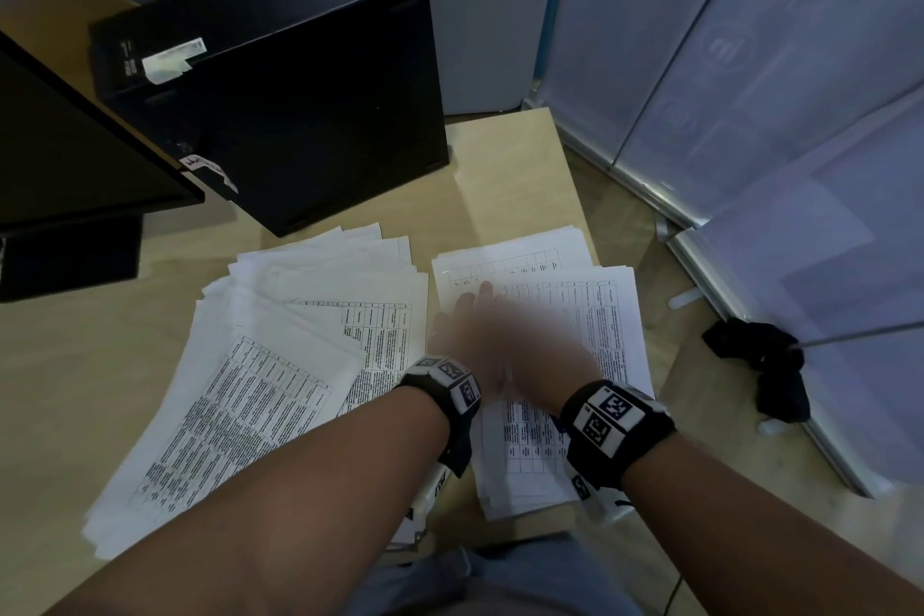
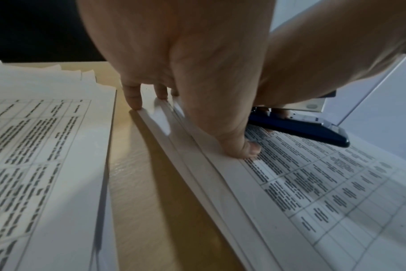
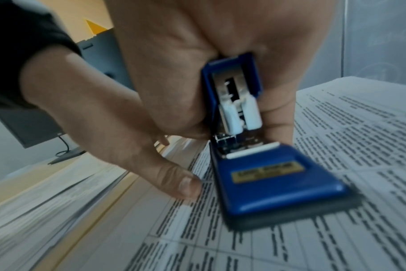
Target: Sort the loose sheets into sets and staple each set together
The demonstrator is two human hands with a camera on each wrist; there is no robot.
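Right hand [image 3: 197, 73] clamped round a blue stapler [image 3: 262, 165], fingers curled about its raised top arm, base flat on the right stack [image 1: 575, 315] of printed table sheets. Left hand [image 2: 174, 64] with fingers straight and spread, tips pressed on the near-left edge of that same stack, thumb [image 2: 243, 148] down on the top sheet just beside the stapler [image 2: 313, 128]. Hands close together, almost touching. From the head view, only a blur where both hands [image 1: 480, 340] overlap above the stack, and no stapler to be made out there at all; seen plainly only from the two wrist views. From the right wrist view alone: stapler gaping open, white parts and metal magazine showing, a gold label on the blue base, the left thumb [image 3: 186, 185] beside it. From the left wrist view alone: sheet edges of the right stack slightly fanned under the fingertips, and a strip of bare desk [image 2: 137, 183] between this stack and the left one [image 2: 46, 165]. From the head view alone: the left pile [image 1: 280, 355] loose and splayed, well bigger in spread than the squared right stack; both on a pale wooden desk [image 1: 505, 175]; behind them a black computer case [image 1: 300, 90] and, at far left, a monitor [image 1: 75, 155]; a black cloth [image 1: 765, 355] on the floor to the right.
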